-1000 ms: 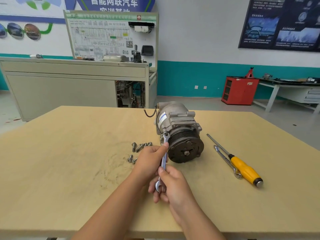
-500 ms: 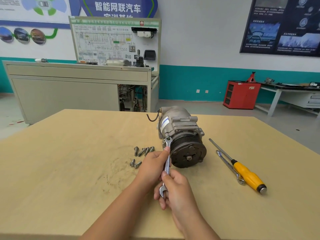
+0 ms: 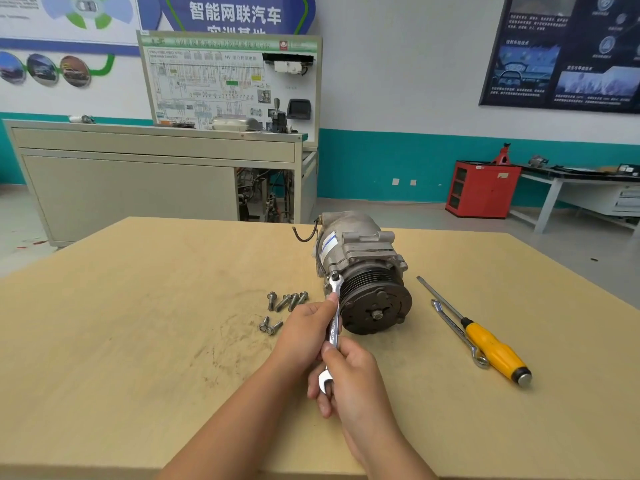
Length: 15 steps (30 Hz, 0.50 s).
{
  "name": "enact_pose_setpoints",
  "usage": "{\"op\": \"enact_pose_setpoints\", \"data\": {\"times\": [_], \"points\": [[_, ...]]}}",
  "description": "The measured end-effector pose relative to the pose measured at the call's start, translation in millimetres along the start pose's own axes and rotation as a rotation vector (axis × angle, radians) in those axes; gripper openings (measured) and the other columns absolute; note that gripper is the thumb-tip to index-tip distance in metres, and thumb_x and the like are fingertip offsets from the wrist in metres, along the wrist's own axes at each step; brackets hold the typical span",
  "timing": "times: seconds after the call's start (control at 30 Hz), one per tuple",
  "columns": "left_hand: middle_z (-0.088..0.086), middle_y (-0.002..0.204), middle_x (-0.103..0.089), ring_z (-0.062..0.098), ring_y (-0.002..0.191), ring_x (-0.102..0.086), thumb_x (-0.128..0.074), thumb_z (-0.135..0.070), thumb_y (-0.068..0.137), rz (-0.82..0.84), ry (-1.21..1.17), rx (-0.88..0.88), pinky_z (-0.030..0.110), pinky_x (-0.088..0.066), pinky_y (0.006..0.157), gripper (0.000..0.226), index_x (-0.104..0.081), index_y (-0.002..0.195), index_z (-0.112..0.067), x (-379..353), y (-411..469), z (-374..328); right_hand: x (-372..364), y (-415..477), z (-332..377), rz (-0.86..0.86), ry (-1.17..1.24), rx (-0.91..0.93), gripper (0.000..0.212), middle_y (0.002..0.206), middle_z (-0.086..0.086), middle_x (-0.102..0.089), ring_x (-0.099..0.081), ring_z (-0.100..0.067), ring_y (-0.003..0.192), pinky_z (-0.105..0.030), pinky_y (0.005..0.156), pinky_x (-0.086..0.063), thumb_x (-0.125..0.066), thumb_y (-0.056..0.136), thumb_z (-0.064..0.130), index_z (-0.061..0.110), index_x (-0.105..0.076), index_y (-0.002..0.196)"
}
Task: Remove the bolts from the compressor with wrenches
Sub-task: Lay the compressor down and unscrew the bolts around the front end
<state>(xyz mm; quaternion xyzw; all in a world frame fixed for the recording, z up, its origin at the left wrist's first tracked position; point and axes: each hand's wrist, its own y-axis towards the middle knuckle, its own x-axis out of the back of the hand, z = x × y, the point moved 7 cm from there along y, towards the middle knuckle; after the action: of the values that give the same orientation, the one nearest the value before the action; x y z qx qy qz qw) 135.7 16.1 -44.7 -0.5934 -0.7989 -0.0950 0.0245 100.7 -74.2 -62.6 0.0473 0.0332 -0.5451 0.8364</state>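
Observation:
A grey compressor (image 3: pixel 360 258) with a black pulley face lies on the wooden table (image 3: pixel 138 323). A silver combination wrench (image 3: pixel 333 327) runs from a bolt on the compressor's left front flange down toward me. My left hand (image 3: pixel 304 332) grips the wrench's upper shaft, thumb near the ring end. My right hand (image 3: pixel 349 379) holds the lower shaft, with the open jaw showing beside its fingers. Several removed bolts (image 3: pixel 285 301) lie in a row left of the compressor, and two more bolts (image 3: pixel 270 325) sit a little nearer.
A yellow-handled screwdriver (image 3: pixel 485 337) and a second slim wrench (image 3: pixel 457 332) lie to the right of the compressor. Behind the table stand a grey training bench (image 3: pixel 138 168) with a wiring board, a red cabinet (image 3: pixel 481 188) and a side table (image 3: pixel 588 188).
The view has shifted slightly, so everything sits lower in frame. Both hands keep their hold on the wrench; it stays on the compressor's bolt with little visible turn.

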Motion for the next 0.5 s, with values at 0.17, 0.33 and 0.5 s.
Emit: {"op": "enact_pose_setpoints", "data": {"times": [0.17, 0.33, 0.5], "points": [[-0.006, 0.040, -0.040, 0.009, 0.038, -0.034, -0.045, -0.040, 0.097, 0.014, -0.019, 0.003, 0.026, -0.028, 0.051, 0.051, -0.049, 0.051, -0.016, -0.5, 1.8, 1.2, 0.2, -0.8, 1.4, -0.008, 0.005, -0.007, 0.024, 0.046, -0.010, -0.052, -0.029, -0.015, 0.028, -0.018, 0.036, -0.025, -0.038, 0.098, 0.012, 0.006, -0.052, 0.080], [-0.006, 0.040, -0.040, 0.008, 0.037, -0.035, -0.044, -0.044, 0.096, 0.012, -0.014, 0.011, 0.026, -0.028, 0.050, 0.052, -0.050, 0.051, -0.017, -0.8, 3.2, 1.5, 1.3, 1.1, 2.6, -0.059, -0.009, -0.010, 0.022, 0.040, -0.005, -0.045, -0.026, -0.010, 0.029, -0.016, 0.034, -0.022, -0.040, 0.098, 0.012, 0.002, -0.055, 0.085], [0.001, 0.047, -0.038, 0.013, 0.044, -0.033, -0.046, -0.048, 0.093, -0.008, 0.024, 0.012, 0.028, -0.029, 0.055, 0.050, -0.052, 0.065, -0.006, 0.2, 2.7, 0.8, 2.1, 3.8, 0.9, -0.115, -0.063, -0.001, 0.024, 0.038, -0.005, -0.044, -0.029, -0.009, 0.029, -0.017, 0.035, -0.024, -0.041, 0.097, 0.011, 0.006, -0.054, 0.078]]}}
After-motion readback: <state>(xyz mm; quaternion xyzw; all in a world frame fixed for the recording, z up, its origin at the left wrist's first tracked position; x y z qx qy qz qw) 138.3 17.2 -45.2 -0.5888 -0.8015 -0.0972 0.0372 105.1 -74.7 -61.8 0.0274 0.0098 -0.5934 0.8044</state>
